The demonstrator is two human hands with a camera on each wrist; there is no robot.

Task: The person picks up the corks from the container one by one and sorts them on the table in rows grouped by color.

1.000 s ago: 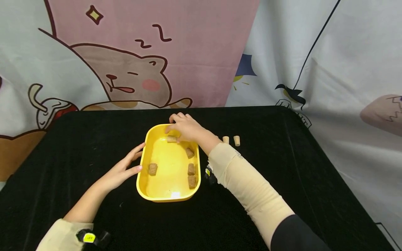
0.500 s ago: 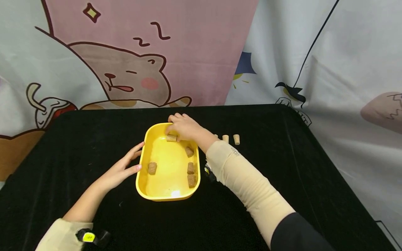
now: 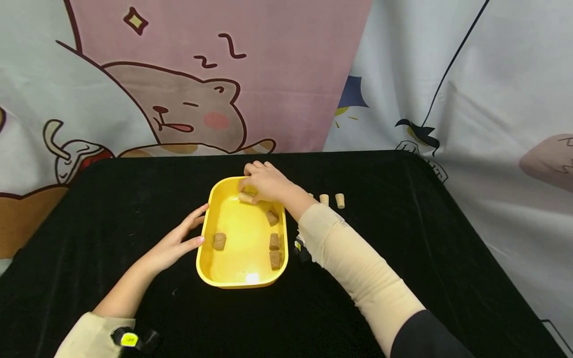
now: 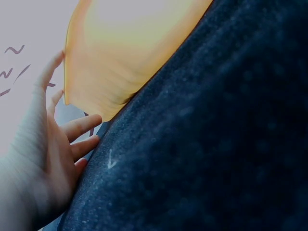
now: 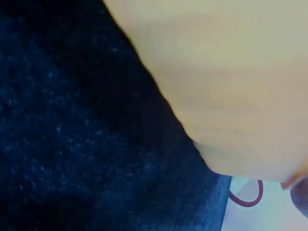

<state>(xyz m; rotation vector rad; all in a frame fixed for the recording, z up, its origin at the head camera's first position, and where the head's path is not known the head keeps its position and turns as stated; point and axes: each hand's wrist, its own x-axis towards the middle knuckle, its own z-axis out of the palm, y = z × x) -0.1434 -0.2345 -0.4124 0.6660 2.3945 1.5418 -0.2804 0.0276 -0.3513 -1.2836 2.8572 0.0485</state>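
"What could go wrong on the black table (image 3: 425, 258)?"

"The yellow tray (image 3: 241, 285) sits near the middle of it. A knock at the far end might make it slide, since little seems to brace it."

"Not even the hands?"

"The left hand (image 3: 176, 241) has its fingers spread and nearly straight, tips at the tray's left side, gripping nothing. That light touch may not resist a shove. The right hand (image 3: 268, 183) reaches in at the far end with bent fingers; whether it grips the far cork (image 3: 246, 198) cannot be told, as its wrist view does not settle it."

"And the corks?"

"If that one is pinched off-centre, it could slip and roll. Four others lie in the tray, one near the left wall (image 3: 220, 241) and three along the right. Outside, right of the tray, a pale cork (image 3: 324, 200) is close to the wrist, so an outward swing could knock it."
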